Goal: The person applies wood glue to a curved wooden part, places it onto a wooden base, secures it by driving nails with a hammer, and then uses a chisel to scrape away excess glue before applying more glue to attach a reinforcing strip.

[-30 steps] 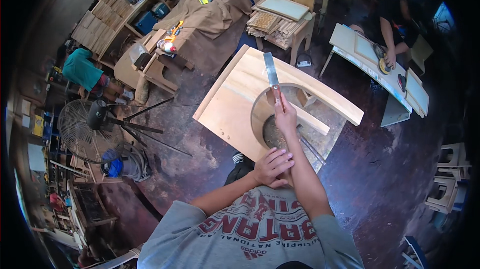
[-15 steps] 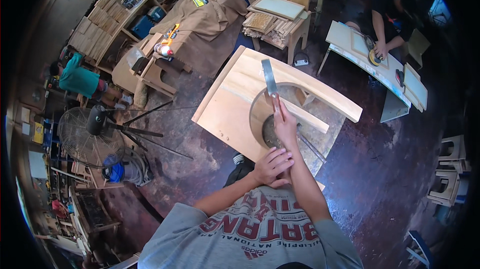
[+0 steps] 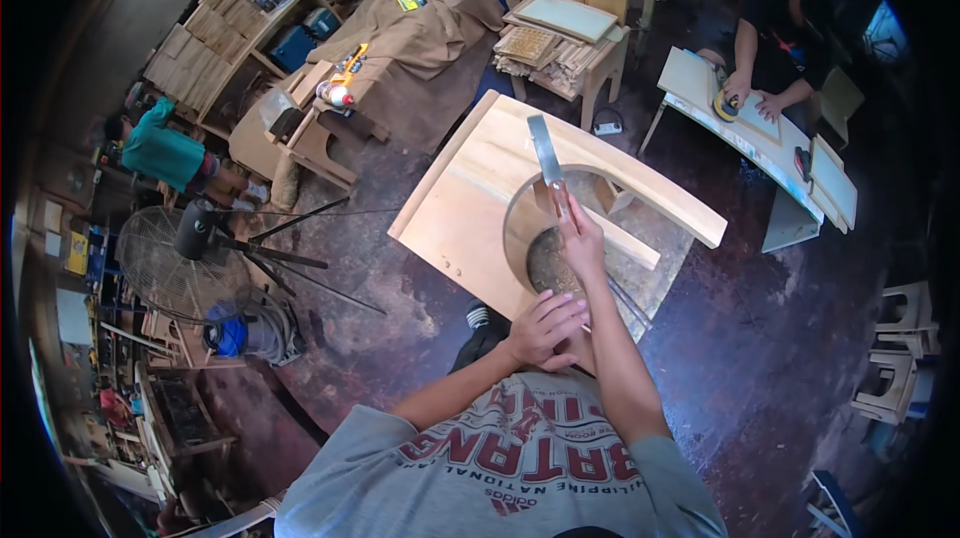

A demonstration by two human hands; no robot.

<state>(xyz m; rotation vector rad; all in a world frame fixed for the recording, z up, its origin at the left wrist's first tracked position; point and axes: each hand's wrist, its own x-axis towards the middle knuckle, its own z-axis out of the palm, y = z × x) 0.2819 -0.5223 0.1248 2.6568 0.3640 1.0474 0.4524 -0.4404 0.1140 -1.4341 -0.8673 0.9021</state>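
My right hand (image 3: 583,246) is closed round the wooden handle of a long tool with a flat, round-ended metal blade (image 3: 544,150); I cannot make out its exact kind. The blade points away from me, above a pale wooden workpiece (image 3: 455,208) with a large round opening. A curved wooden rail (image 3: 630,173) runs along its far side, and a shorter bar (image 3: 625,238) crosses the opening. My left hand (image 3: 548,330) lies palm down beside my right forearm, fingers stretched out. What is under its palm is hidden.
A standing fan (image 3: 165,260) on dark tripod legs is at left. At far right a person holds a yellow sander (image 3: 726,106) on a panel at a white table (image 3: 740,143). A cloth-covered bench (image 3: 400,58) and stacked wood (image 3: 545,46) stand beyond. Stools (image 3: 890,378) line the right.
The blade and my right hand have shifted slightly; my left hand keeps its place. The co-worker's sander has moved left across the panel, and their other hand now rests on it.
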